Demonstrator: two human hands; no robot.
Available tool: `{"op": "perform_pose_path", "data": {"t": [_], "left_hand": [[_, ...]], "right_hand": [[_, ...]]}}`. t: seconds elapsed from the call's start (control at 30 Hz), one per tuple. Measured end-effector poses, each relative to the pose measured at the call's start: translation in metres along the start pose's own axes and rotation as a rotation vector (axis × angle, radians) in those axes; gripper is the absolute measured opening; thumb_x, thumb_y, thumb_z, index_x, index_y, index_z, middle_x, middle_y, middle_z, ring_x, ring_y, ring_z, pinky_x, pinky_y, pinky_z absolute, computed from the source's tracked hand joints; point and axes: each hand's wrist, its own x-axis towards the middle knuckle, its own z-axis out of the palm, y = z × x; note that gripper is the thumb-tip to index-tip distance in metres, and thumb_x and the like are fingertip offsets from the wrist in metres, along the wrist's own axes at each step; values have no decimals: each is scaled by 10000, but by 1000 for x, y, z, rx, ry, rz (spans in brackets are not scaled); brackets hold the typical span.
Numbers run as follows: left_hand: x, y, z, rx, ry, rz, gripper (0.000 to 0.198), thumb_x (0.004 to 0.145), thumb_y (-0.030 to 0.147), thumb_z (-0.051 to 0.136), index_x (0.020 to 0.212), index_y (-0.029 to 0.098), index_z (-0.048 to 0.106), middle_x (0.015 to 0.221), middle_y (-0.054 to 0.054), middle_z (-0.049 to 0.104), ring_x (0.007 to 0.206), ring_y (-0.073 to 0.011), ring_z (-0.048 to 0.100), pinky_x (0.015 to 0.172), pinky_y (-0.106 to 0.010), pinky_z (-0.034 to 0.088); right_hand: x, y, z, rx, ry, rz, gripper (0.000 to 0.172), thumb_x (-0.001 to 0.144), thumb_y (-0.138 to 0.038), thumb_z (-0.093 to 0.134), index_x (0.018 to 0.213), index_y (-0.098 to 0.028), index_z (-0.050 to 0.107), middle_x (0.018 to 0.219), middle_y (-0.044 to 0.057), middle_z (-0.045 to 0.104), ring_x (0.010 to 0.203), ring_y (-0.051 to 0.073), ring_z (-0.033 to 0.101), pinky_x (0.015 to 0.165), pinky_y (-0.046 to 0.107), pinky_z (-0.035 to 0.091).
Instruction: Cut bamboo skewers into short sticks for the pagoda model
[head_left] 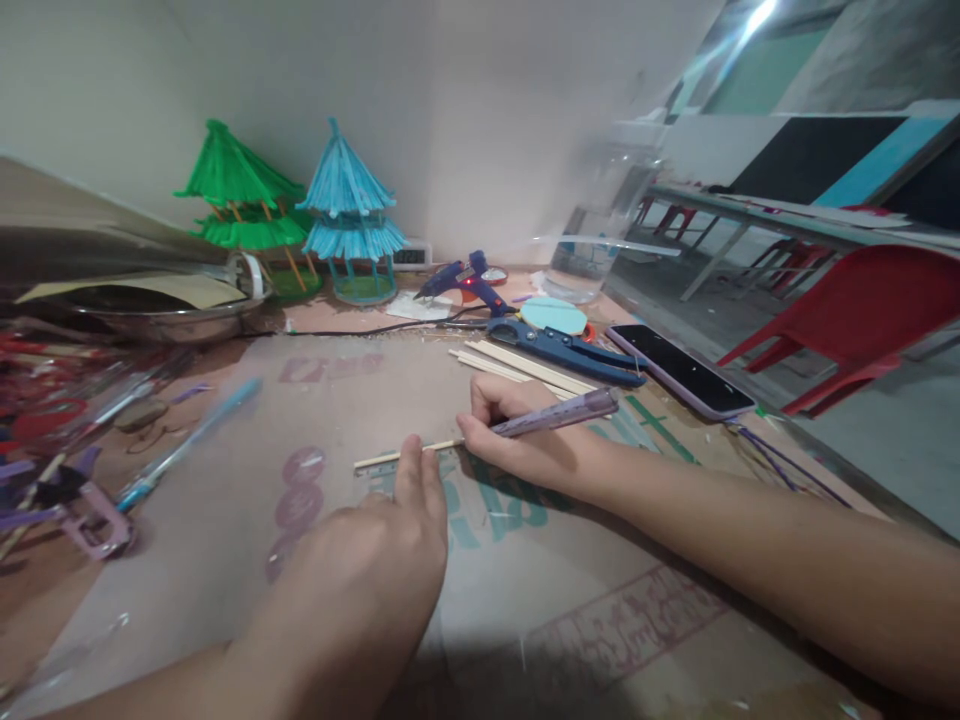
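Note:
A thin pale wooden stick (pixel 375 461) lies across the cardboard sheet (pixel 337 380). My left hand (pixel 367 565) presses it down with two outstretched fingertips; its other fingers are mostly hidden. Along the stick's near side runs a narrow see-through strip with marks, which looks like a ruler (pixel 373 470). My right hand (pixel 525 430) is closed around a purple pen (pixel 559 412), held tilted in a writing grip. The pen's tip is at the right part of the stick, partly hidden by my fingers. Several loose wooden sticks (pixel 517 362) lie just beyond my right hand.
Behind stand a green paper-roofed model (pixel 236 190) and a blue one (pixel 346 190). A glue gun (pixel 469 280), blue-handled cutters (pixel 566 350), and a phone (pixel 679 370) lie right of them. Left are a metal bowl (pixel 180 322), a blue pen (pixel 191 440) and plastic-wrapped red items (pixel 52 390).

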Motion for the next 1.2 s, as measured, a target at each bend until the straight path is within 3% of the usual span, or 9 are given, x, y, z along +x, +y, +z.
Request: {"op": "perform_pose_path", "data": {"t": [0.07,0.13,0.33,0.53,0.67,0.8,1.0,1.2], "left_hand": [[3,1,-6,-16,-88,-15,712,733,-61,452,1428,92,458,1374,-301,470,508,-204,683,493,-331,563],[5,0,-6,-15,-100,-24,721,728,-69,454,1431,94,452,1379,-298,465,503,-204,680,490,-334,562],[-3,-1,12,-16,100,4,681,753,-48,426,1420,76,473,1364,-300,499,468,-156,643,487,-295,541],[-5,-1,15,-14,133,9,683,755,-51,409,1421,84,470,1366,-283,507,474,-159,647,508,-314,555],[0,-1,-1,14,-2,18,690,737,-65,428,1412,70,469,1362,-291,480,481,-188,669,419,-274,524],[6,-1,-16,17,-146,12,705,743,-70,452,1431,82,430,1380,-291,430,551,-230,707,430,-287,551],[7,-1,-19,-2,-178,-9,721,740,-88,428,1435,103,419,1392,-277,412,567,-239,715,467,-327,586],[5,-2,-17,13,-125,19,713,723,-82,440,1417,78,448,1375,-298,419,538,-232,705,428,-302,559]], "right_hand": [[0,0,0,6,5,0,252,809,-209,539,624,-219,368,550,-61,443,515,88,411,505,219,283],[-1,0,0,18,-1,10,252,816,-217,534,628,-219,367,550,-61,442,514,88,413,506,220,288],[-1,0,0,43,11,44,261,825,-232,534,626,-220,366,539,-66,435,497,82,398,494,218,290],[-1,0,0,57,15,50,257,831,-249,534,633,-219,372,545,-61,448,508,85,415,502,218,303],[-1,1,0,59,15,56,248,828,-253,537,639,-217,380,544,-61,450,511,85,414,500,216,301],[-1,-1,0,76,4,63,252,822,-244,524,628,-220,364,532,-62,437,504,85,413,494,212,299],[0,-5,0,36,-9,64,254,812,-215,525,615,-216,364,523,-67,423,509,84,403,503,211,289],[1,-4,-2,68,5,86,271,831,-235,539,623,-217,367,522,-74,421,485,77,382,490,211,282]]}}
